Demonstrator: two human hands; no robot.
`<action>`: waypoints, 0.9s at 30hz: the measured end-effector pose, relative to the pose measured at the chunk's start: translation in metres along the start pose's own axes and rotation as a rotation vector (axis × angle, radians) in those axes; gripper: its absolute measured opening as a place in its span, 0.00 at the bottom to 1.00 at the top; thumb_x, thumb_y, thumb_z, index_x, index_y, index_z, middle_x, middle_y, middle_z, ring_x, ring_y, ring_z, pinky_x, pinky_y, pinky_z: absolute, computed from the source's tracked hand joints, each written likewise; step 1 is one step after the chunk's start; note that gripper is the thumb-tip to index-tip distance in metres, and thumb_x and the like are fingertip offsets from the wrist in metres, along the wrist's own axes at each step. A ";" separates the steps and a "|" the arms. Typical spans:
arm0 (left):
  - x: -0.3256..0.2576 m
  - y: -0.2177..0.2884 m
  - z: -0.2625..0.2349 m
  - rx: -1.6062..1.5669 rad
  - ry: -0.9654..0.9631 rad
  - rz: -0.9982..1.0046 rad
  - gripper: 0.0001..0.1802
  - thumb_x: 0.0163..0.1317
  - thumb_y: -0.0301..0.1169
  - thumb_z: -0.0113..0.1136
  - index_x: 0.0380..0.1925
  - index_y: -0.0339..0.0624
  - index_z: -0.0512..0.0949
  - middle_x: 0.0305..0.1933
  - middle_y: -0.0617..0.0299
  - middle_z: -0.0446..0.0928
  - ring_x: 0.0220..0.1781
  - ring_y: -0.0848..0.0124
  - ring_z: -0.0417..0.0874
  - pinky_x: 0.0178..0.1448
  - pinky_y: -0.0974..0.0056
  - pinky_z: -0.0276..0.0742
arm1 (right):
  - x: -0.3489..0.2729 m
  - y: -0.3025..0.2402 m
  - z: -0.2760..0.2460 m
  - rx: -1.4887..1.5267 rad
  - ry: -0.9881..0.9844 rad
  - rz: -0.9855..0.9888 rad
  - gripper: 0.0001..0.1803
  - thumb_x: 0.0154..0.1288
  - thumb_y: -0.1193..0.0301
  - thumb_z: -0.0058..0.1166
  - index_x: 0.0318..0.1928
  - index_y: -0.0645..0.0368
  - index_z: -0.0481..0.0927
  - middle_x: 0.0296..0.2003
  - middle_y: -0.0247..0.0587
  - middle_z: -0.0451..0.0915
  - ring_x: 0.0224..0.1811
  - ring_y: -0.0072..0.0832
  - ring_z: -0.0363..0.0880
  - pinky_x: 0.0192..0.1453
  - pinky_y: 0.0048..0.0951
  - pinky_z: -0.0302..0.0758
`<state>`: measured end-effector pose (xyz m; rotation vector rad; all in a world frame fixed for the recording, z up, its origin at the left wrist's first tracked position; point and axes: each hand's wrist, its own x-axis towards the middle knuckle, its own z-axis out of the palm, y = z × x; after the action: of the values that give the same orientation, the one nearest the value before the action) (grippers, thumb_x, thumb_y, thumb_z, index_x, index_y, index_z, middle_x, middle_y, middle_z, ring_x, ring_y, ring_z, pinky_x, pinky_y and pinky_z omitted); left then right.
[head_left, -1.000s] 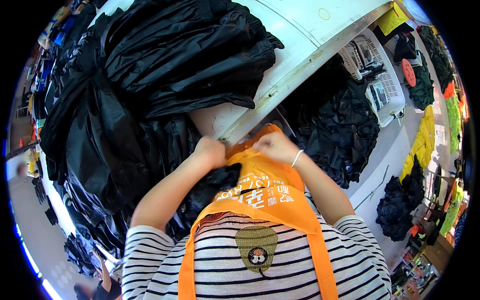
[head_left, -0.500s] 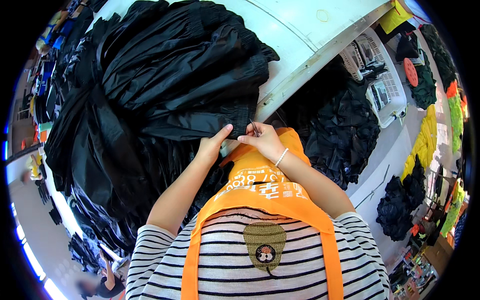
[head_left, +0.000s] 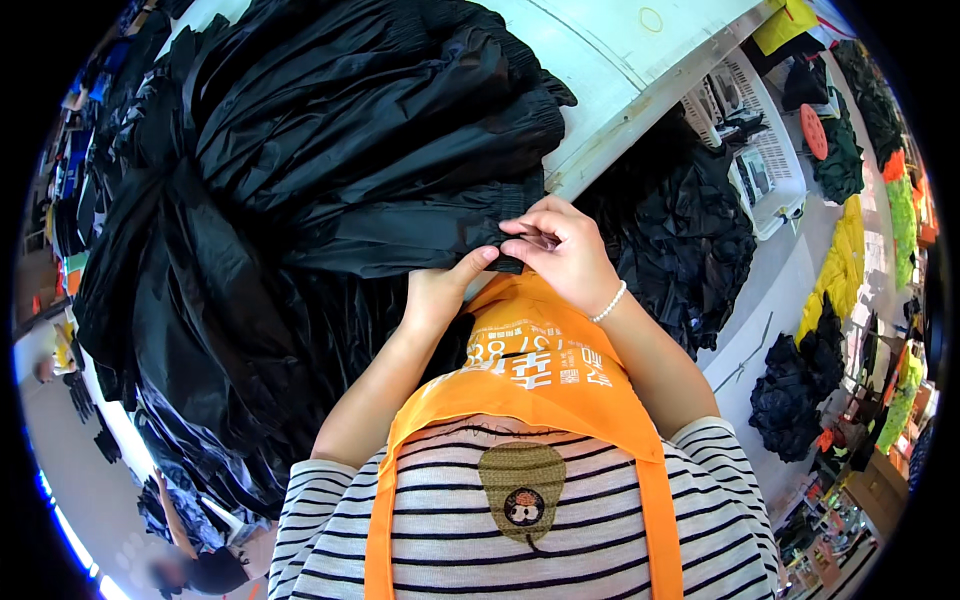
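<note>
A big heap of black, shiny garments [head_left: 330,130] with gathered elastic edges spreads over the left of the table. My left hand [head_left: 445,290] grips one elastic edge [head_left: 490,238] of the black garment, thumb on top and fingers beneath the cloth. Close beside it, my right hand [head_left: 570,250] is closed at the same edge, fingertips touching the cloth. Within its curled fingers is a small dark metal tool [head_left: 545,240], possibly thread snips, mostly hidden.
The pale table [head_left: 590,60] runs off at the top. Right of its edge lie a pile of black cloth [head_left: 690,250] and a white plastic basket [head_left: 780,180]. Yellow cloth [head_left: 838,270] and a dark bundle [head_left: 790,390] lie farther right. Another person [head_left: 205,570] is at the lower left.
Both hands and the garment edge have shifted slightly right. My right hand has turned over the edge, and its tool is now more covered by the fingers.
</note>
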<state>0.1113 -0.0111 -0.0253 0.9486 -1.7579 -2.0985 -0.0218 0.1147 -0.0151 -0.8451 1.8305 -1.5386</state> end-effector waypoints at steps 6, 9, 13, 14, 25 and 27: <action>-0.006 0.007 -0.003 -0.105 -0.034 -0.126 0.21 0.53 0.28 0.70 0.46 0.32 0.77 0.48 0.58 0.79 0.47 0.71 0.77 0.54 0.67 0.72 | 0.007 -0.004 0.004 -0.264 0.205 -0.064 0.07 0.57 0.77 0.62 0.30 0.64 0.75 0.27 0.39 0.75 0.25 0.25 0.74 0.31 0.24 0.71; -0.015 0.008 -0.007 -0.080 -0.036 -0.152 0.23 0.52 0.29 0.71 0.47 0.30 0.76 0.49 0.57 0.78 0.48 0.71 0.77 0.56 0.67 0.71 | 0.001 0.014 -0.021 -0.364 0.343 0.023 0.07 0.60 0.74 0.59 0.31 0.63 0.76 0.24 0.38 0.73 0.24 0.24 0.70 0.31 0.24 0.69; -0.019 0.013 -0.009 -0.037 -0.032 -0.237 0.21 0.52 0.29 0.71 0.45 0.31 0.76 0.46 0.59 0.78 0.46 0.73 0.77 0.54 0.68 0.72 | -0.010 0.014 -0.031 -0.218 0.247 0.202 0.08 0.64 0.72 0.56 0.38 0.64 0.75 0.26 0.32 0.70 0.27 0.19 0.66 0.35 0.21 0.68; -0.018 0.011 -0.008 -0.024 -0.015 -0.228 0.19 0.53 0.28 0.70 0.43 0.31 0.77 0.45 0.61 0.78 0.45 0.74 0.77 0.52 0.69 0.73 | -0.016 0.010 -0.026 -0.172 0.216 0.158 0.09 0.64 0.72 0.55 0.40 0.64 0.73 0.28 0.33 0.70 0.28 0.19 0.66 0.35 0.21 0.68; -0.014 0.003 -0.004 -0.036 -0.020 -0.144 0.12 0.55 0.24 0.67 0.40 0.34 0.80 0.41 0.63 0.80 0.41 0.75 0.78 0.47 0.70 0.73 | -0.026 -0.028 0.016 -0.617 0.038 -0.137 0.12 0.62 0.66 0.57 0.40 0.58 0.71 0.36 0.43 0.73 0.29 0.41 0.77 0.31 0.34 0.73; -0.015 0.005 -0.004 -0.050 -0.020 -0.133 0.12 0.55 0.23 0.66 0.40 0.34 0.79 0.41 0.62 0.80 0.41 0.75 0.78 0.47 0.70 0.73 | -0.024 -0.028 0.021 -0.622 0.064 -0.152 0.12 0.62 0.66 0.57 0.39 0.58 0.71 0.35 0.42 0.73 0.29 0.41 0.77 0.31 0.34 0.73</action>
<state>0.1241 -0.0063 -0.0161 1.0618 -1.6860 -2.2292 0.0117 0.1172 0.0099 -1.2444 2.3837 -1.0839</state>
